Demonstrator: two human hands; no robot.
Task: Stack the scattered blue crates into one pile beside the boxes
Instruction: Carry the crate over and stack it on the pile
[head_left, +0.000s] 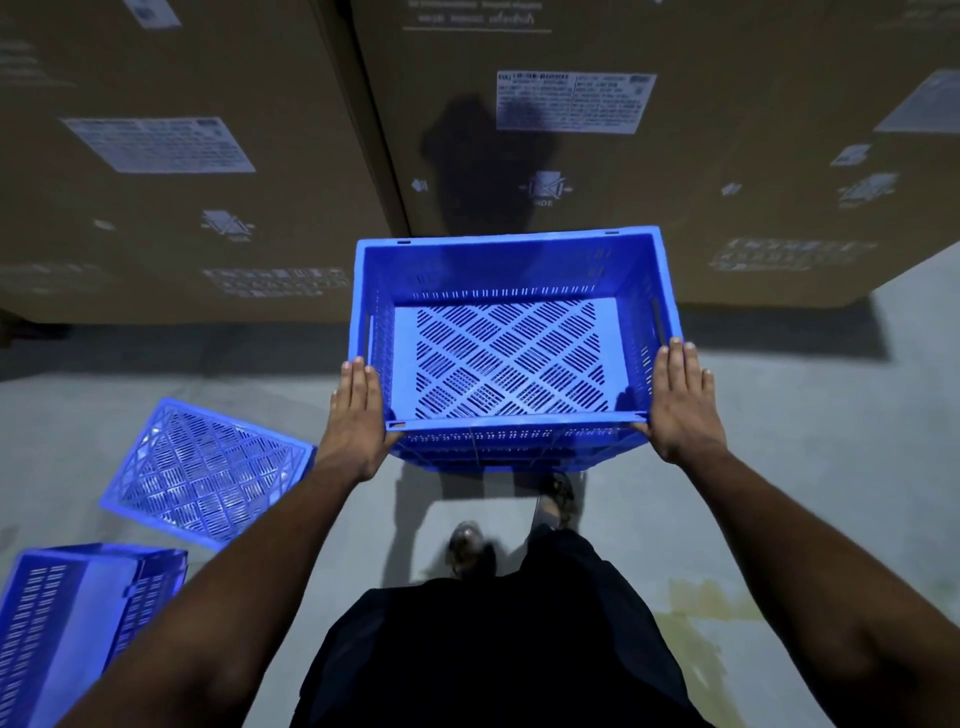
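Note:
An upright, empty blue crate (511, 291) with a slotted floor is held in front of me, above the floor and close to the tall cardboard boxes (727, 156). My left hand (358, 415) presses flat against its left near corner. My right hand (680, 405) presses against its right near corner, fingers extended along the wall. A second blue crate (208, 470) lies upside down on the floor to the left. A third blue crate (78, 623) lies tipped on its side at the bottom left.
Large cardboard boxes (182, 156) with white labels form a wall across the back. The floor (805, 467) is grey concrete with a yellowish stain (696, 613) at the lower right. My feet and dark shorts show below the held crate.

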